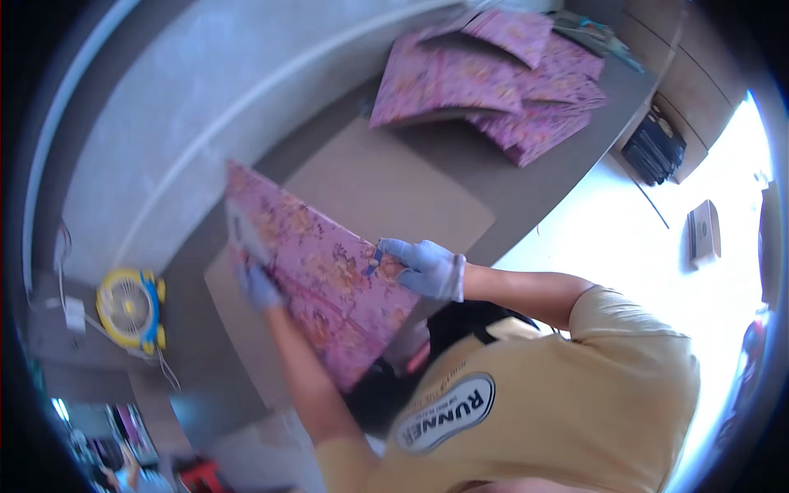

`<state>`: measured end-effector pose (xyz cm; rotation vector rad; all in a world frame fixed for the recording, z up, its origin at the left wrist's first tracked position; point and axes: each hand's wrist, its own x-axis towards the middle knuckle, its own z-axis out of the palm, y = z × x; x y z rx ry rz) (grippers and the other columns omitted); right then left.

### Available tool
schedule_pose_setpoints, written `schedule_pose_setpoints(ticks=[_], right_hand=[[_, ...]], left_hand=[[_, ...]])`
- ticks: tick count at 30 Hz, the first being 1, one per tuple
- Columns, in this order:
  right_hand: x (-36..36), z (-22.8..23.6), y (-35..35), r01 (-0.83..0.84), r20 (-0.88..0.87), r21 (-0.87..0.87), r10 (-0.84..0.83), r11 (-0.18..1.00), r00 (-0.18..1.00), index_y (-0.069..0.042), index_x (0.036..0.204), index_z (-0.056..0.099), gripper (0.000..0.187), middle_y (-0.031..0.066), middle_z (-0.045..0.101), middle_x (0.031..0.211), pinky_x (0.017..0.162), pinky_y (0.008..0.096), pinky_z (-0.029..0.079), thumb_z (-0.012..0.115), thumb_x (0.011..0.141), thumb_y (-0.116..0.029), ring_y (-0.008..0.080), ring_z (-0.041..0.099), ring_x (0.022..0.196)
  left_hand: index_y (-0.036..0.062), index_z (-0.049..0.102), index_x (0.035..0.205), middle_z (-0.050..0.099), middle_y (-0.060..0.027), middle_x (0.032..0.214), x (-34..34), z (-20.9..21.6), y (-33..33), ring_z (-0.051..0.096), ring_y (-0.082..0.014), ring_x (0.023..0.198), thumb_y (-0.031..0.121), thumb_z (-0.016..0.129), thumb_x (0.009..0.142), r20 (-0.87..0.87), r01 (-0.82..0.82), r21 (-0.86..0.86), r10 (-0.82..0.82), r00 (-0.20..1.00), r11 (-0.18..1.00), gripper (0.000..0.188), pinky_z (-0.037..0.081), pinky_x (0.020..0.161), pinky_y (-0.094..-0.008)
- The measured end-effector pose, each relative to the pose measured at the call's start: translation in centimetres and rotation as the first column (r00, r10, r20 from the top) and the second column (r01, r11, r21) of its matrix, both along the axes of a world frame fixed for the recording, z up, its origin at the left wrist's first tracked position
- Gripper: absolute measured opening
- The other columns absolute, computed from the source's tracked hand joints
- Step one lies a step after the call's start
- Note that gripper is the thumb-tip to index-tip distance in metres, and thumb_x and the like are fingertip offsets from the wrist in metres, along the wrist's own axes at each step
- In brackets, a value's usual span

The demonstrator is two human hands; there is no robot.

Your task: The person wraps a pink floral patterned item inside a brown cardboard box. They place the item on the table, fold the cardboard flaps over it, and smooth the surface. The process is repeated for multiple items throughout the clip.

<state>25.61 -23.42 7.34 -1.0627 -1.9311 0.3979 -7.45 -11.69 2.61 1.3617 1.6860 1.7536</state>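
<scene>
A flat pink floral panel point(320, 271) is tilted over the table in front of me, between my two hands. My left hand point(261, 286), in a pale blue-grey glove, grips its left edge; motion smears the fingers somewhat. Next to that hand, a whitish patch point(244, 232) shows on the panel. My right hand point(423, 267), gloved the same way, is closed at the panel's right edge. A small dark blue piece point(376, 260) shows at its fingertips, too small to name. Beneath the panel lies a flat tan board point(386, 181).
Several pink floral panels point(460, 78) are piled at the far end of the grey table point(542, 193). A yellow and blue fan point(129, 309) stands at the left by a pale wall point(205, 90). On the right are a black bag point(655, 146) and a cardboard box point(704, 233).
</scene>
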Motion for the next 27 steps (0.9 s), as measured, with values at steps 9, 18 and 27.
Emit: schedule_pose_setpoints(ticks=[9,18,27], right_hand=[[28.8,13.5,7.0,0.386,-0.476,-0.439,-0.574,0.811,0.666,-0.008,0.099,0.06,0.021,-0.0024,0.055,0.075,0.046,0.0232,0.042,0.059,0.089,-0.026,0.0076,0.052,0.056],[24.1,8.3,5.6,0.771,0.317,0.555,-0.936,0.312,0.15,-0.006,0.131,0.047,0.054,0.0191,0.058,0.114,0.089,0.0443,0.045,0.064,0.084,-0.024,0.0327,0.054,0.106],[8.2,-2.4,15.0,0.716,0.805,-0.095,-0.369,0.692,0.464,-0.008,0.123,0.055,0.059,0.0225,0.046,0.131,0.095,0.0465,0.044,0.049,0.086,-0.053,0.0362,0.046,0.119]], left_hand=[[0.0027,0.053,0.128,0.057,-0.0052,0.119,2.7,2.9,-6.3,0.055,-0.0148,0.101,0.019,0.051,0.091,-0.229,0.225,-0.084,-0.238,0.944,0.971,0.041,0.045,0.087,-0.0317],[0.0095,0.057,0.12,0.053,-0.015,0.128,9.2,0.2,-16.5,0.047,-0.0392,0.119,0.034,0.06,0.086,-0.808,0.36,-0.327,-0.456,0.373,0.874,0.043,0.038,0.098,-0.0496],[0.0112,0.056,0.122,0.047,-0.016,0.133,8.1,-1.1,-17.0,0.042,-0.0382,0.124,0.043,0.059,0.085,-0.834,0.169,-0.276,-0.323,0.447,0.946,0.049,0.032,0.103,-0.0513]])
